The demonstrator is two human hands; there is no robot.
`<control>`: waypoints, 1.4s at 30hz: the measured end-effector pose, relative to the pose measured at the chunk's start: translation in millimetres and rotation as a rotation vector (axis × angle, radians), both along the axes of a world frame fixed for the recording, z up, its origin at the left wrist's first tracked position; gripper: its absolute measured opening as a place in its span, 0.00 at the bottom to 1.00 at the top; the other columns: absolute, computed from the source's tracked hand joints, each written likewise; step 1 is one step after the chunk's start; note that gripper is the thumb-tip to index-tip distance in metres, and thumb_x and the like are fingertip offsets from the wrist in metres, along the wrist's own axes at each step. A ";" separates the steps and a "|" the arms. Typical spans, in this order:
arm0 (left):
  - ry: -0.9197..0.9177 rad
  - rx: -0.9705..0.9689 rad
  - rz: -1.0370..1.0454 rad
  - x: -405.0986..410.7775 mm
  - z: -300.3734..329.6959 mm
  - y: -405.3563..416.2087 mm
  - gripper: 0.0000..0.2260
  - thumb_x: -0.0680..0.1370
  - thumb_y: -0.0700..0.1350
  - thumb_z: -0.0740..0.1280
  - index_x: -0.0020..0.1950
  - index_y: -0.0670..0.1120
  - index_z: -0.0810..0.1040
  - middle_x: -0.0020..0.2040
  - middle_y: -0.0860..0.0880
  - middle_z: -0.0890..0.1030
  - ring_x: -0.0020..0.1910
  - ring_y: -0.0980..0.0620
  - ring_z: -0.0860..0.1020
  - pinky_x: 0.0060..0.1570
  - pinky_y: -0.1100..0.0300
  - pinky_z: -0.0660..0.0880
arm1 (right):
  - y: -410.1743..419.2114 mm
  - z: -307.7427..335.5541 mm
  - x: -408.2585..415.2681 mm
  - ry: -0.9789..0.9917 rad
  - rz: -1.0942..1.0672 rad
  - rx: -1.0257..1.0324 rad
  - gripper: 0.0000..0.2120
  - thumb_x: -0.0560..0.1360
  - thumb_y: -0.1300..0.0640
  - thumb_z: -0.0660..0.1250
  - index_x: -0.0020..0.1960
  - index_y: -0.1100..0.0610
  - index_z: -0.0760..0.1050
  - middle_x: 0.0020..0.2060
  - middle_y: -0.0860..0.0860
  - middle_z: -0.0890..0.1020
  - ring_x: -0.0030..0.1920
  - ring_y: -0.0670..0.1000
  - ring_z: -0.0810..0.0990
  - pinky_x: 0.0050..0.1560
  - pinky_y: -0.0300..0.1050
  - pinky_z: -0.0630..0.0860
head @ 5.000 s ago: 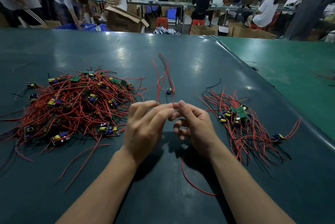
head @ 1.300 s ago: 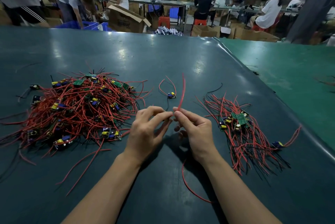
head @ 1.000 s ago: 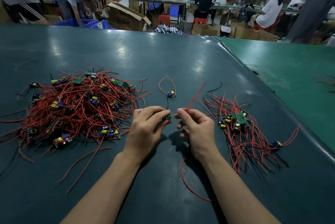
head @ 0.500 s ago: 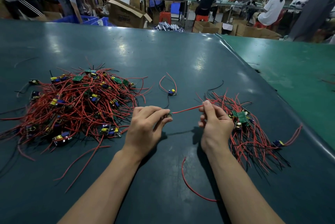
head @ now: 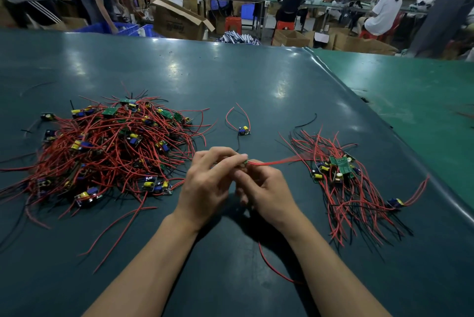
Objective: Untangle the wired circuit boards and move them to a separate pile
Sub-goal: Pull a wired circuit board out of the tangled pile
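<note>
piles: 2, big tangle (head: 107,152) left, smaller pile (head: 343,183) right | loose board (head: 243,131): 1, upper centre of surface (head: 256,80) | hands: left hand (head: 207,183) and right hand (head: 266,193) pinch one small green board (head: 245,162) at centre, red wires (head: 277,162) trailing right

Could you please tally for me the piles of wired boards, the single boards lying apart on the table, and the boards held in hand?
Piles of wired boards: 2, large left pile and smaller right pile
Single board lying apart: 1
Board in hand: 1, pinched by left hand and right hand
Total: 4
</note>
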State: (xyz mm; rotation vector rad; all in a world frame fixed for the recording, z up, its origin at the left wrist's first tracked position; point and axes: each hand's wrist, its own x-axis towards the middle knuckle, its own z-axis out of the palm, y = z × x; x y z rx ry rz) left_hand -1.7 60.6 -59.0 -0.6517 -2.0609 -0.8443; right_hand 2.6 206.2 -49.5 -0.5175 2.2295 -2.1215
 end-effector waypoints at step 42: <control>-0.106 -0.096 0.732 -7.3 18.4 -47.2 0.05 0.76 0.46 0.72 0.47 0.45 0.85 0.43 0.46 0.85 0.47 0.40 0.76 0.47 0.48 0.68 | 37.8 -1.2 -14.2 -0.180 -0.778 -0.421 0.07 0.80 0.57 0.64 0.44 0.57 0.75 0.35 0.51 0.80 0.22 0.45 0.73 0.20 0.37 0.69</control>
